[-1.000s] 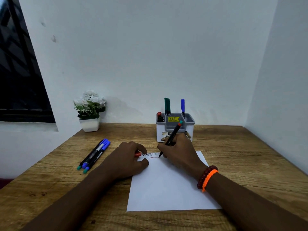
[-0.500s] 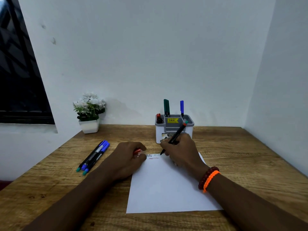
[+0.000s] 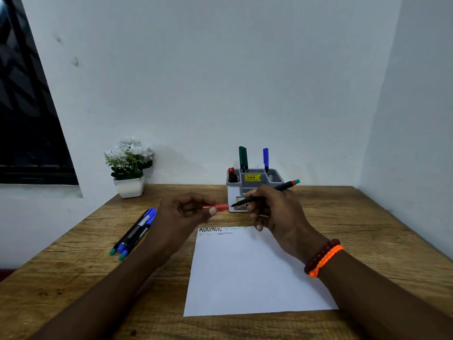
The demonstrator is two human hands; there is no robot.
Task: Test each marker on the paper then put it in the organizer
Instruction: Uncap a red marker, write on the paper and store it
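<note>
My right hand (image 3: 274, 212) grips a black marker (image 3: 282, 188) with a red and teal rear end, held above the desk with its tip pointing left. My left hand (image 3: 181, 214) pinches the marker's red cap (image 3: 219, 207), whose open end sits right at the tip. Below them lies a white paper (image 3: 250, 273) with black and red scribbles along its top edge. The grey and white organizer (image 3: 232, 195) stands behind the hands and holds a red, two green and a blue marker. Three capped markers (image 3: 134, 233) lie on the desk to the left.
A small white pot of white flowers (image 3: 129, 168) stands at the back left of the wooden desk (image 3: 367, 231). White walls close in behind and on the right. A dark window is at the left.
Both hands have lifted off the paper. The marker tip left the sheet and swung level to meet the red cap, which the left hand has raised toward it.
</note>
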